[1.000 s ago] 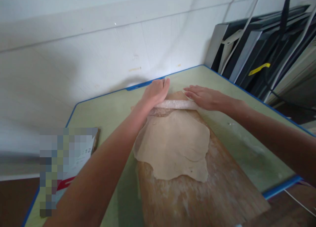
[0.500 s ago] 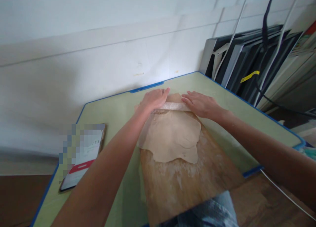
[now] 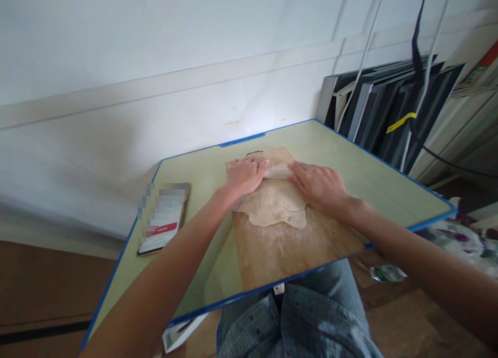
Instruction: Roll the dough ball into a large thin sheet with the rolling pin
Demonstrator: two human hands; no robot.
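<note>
A flat, irregular sheet of pale dough lies on a floured wooden board. Across the far part of the dough rests a whitish rolling pin, its middle showing between my hands. My left hand is curled over the pin's left end, thumb pointing inward. Over the right end lies my right hand, fingers bent and pressed together on it. Both ends of the pin are hidden under my hands.
The board sits on a pale green table with blue edging. A phone lies left of my left forearm. Dark panels lean on the wall at right, with hanging cables. A clear plastic bottle is on the floor.
The rolling pin and both hands have come from the dough's far edge nearer to me, onto the sheet. The camera view has shifted, showing more of my lap.
</note>
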